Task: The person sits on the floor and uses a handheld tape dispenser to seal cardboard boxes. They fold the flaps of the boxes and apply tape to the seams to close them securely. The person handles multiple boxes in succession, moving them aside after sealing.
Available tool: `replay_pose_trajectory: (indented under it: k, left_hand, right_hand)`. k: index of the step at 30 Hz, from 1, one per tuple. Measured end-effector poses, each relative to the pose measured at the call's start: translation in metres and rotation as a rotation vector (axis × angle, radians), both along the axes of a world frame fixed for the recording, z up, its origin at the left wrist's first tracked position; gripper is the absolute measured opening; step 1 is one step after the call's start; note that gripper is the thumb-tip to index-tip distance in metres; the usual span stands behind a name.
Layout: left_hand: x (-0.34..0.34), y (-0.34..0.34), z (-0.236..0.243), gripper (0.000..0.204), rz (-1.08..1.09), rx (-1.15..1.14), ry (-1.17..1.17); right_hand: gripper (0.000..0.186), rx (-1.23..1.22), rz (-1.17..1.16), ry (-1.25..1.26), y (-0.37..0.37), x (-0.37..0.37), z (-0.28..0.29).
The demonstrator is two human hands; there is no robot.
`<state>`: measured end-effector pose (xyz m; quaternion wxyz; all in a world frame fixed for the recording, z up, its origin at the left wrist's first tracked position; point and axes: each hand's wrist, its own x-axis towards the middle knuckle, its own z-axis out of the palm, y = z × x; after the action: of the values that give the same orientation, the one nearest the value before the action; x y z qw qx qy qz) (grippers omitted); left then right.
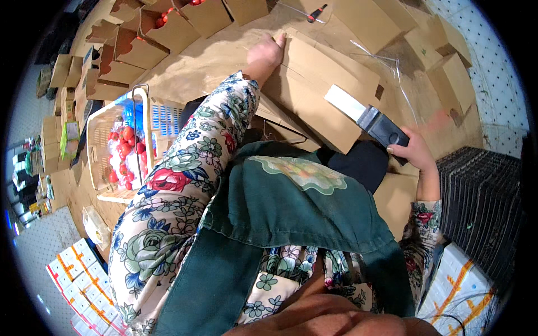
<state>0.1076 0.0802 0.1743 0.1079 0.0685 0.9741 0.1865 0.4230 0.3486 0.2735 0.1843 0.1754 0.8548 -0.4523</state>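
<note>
A flat brown cardboard box (319, 92) lies tilted across my lap and the work surface. At its far left corner is my left hand (267, 54), thumb along the edge and fingers curled, partly hidden, against the side. My right hand (416, 150) is closed around a black handheld tool (384, 130) with a broad flat body. From the tool's far end a white strip (344, 103) reaches over the box's top; I cannot tell whether it is stuck to the cardboard.
A white plastic basket (94, 151) of bagged red fruit (124, 151) stands at my left. Open cardboard boxes (140, 51) line the far left. Clear strapping (397, 70) and a red-and-black screwdriver (317, 13) lie beyond the box. Black stacked crates (476, 207) stand at right.
</note>
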Motion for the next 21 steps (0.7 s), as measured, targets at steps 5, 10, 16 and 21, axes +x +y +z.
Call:
replay_pose_trajectory:
  k: [5, 10, 16, 21]
  left_hand:
    - [-0.004, -0.002, -0.001, 0.066, -0.02, -0.022, 0.03]
    - [-0.01, -0.003, -0.003, 0.065, -0.025, -0.08, 0.035]
    - [-0.01, -0.002, -0.003, 0.064, -0.018, -0.078, 0.086]
    - [-0.003, 0.005, -0.008, 0.063, -0.107, -0.062, 0.284]
  right_hand:
    - [0.038, -0.022, 0.022, -0.005, 0.001, 0.004, -0.003]
    - [0.031, -0.062, -0.006, 0.066, -0.002, 0.009, -0.017]
    - [0.03, -0.078, -0.009, 0.052, 0.006, 0.009, -0.029]
    - [0.029, -0.096, -0.004, 0.035, 0.016, 0.008, -0.034]
